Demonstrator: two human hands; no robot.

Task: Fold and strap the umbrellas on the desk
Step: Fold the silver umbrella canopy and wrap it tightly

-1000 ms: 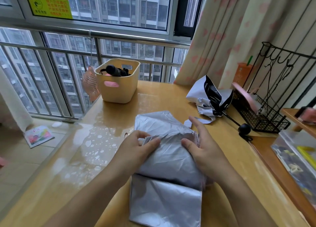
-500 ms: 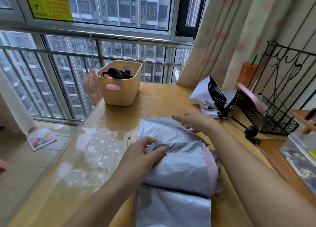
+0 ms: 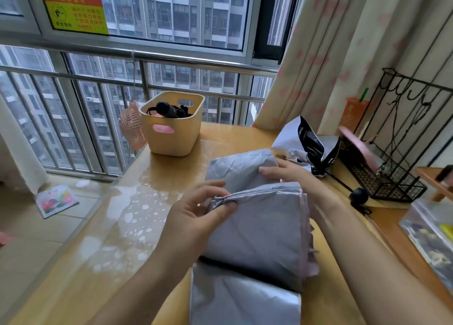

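Observation:
A silver-grey umbrella (image 3: 257, 229) lies flattened along the wooden desk (image 3: 117, 263), its fabric gathered in layered pleats with pink lining showing at the right edge. My left hand (image 3: 201, 214) pinches a bunched edge of the pleats at the left side. My right hand (image 3: 286, 173) reaches across to the far flap and grips the fabric there. A second umbrella (image 3: 308, 150), white outside and black inside, lies crumpled at the back right with its black knob handle (image 3: 358, 197) pointing toward me.
A yellow bin (image 3: 171, 131) holding a black folded umbrella stands at the back, with a pink fan (image 3: 131, 126) beside it. A black wire rack (image 3: 392, 177) sits at the right, a clear box (image 3: 431, 236) nearer. Window railing runs behind the desk.
My right hand lifted off the pleats, reached over to the far flap and took hold of it. My left hand went from pressing the bundle to pinching its gathered edge.

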